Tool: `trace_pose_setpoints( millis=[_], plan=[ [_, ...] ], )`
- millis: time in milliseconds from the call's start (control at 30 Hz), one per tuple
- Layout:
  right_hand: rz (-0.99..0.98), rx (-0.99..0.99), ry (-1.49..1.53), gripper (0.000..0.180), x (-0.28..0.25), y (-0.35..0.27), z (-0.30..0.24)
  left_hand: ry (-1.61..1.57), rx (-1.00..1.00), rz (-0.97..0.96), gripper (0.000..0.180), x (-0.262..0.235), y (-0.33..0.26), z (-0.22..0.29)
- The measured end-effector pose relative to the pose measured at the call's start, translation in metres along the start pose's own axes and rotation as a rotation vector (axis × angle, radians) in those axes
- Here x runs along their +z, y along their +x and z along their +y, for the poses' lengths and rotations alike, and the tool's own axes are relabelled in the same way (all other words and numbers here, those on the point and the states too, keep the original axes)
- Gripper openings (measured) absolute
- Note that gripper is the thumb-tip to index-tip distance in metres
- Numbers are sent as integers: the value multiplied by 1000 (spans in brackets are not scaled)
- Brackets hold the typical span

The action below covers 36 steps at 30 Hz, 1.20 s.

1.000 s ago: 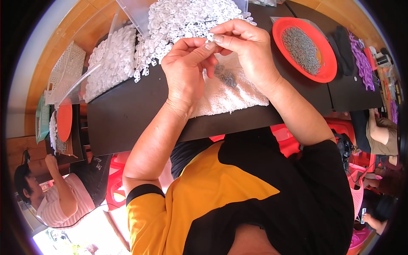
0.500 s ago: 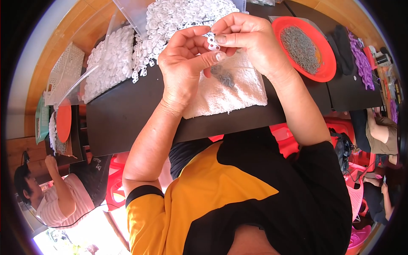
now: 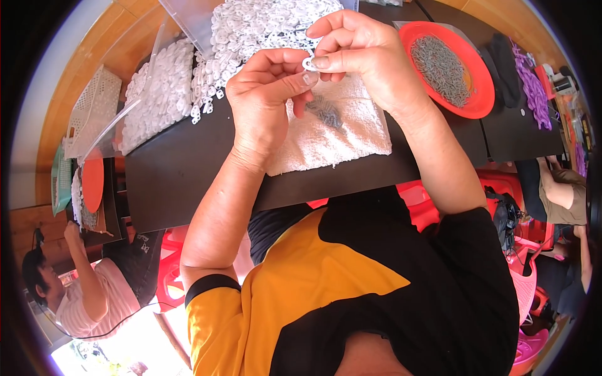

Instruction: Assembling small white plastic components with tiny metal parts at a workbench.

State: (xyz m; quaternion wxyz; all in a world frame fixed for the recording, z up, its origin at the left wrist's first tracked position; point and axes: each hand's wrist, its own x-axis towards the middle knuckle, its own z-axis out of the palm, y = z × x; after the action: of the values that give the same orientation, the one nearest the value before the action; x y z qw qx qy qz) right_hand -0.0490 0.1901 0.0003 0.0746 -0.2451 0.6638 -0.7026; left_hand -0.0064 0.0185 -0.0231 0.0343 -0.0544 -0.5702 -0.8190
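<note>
Over the far part of the towel, my two hands meet around a small white plastic piece (image 3: 307, 64) with a ring-shaped end. My left hand (image 3: 266, 91) is closed, pinching it from the left with thumb and forefinger. The thumb of my right hand (image 3: 370, 59) presses on its right side, with the fingers curled behind. Fingertips cover much of the piece. Beneath the hands lies a white towel (image 3: 351, 144) with a small heap of grey pin-like parts (image 3: 327, 114) on it.
White plastic pieces (image 3: 263, 28) pile up at the back, spilling from a clear bin (image 3: 185, 25). More fill a second heap (image 3: 157, 94) at left. A red plate (image 3: 483, 103) of grey parts stands at right, near purple strands (image 3: 534, 88). A co-worker (image 3: 94, 294) sits at left.
The white piece has turned, and its row of holes no longer shows as before. My right forefinger has lifted away from my left fingertips. The left hand has shifted slightly left and down.
</note>
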Motion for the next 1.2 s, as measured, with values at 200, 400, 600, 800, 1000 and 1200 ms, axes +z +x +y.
trace_pose_setpoints(
  millis=[200,400,600,800,1000,1200],
  plan=[
    [160,-81,107,15,8,-2,-5,-62,49,37,19,-5,2,-3],
    [119,-122,-22,18,6,-2,2,-65,62,25,18,-5,2,-3],
    [125,-121,-74,18,10,-4,3,-111,35,63,17,-4,2,-4],
    [116,-89,-76,18,11,-3,1,-108,41,88,18,-3,1,-1],
    [114,-53,-34,18,10,-3,2,-102,30,85,20,-3,0,0],
    [107,-57,-19,18,8,-2,8,-106,36,87,20,-3,0,0]
  ],
)
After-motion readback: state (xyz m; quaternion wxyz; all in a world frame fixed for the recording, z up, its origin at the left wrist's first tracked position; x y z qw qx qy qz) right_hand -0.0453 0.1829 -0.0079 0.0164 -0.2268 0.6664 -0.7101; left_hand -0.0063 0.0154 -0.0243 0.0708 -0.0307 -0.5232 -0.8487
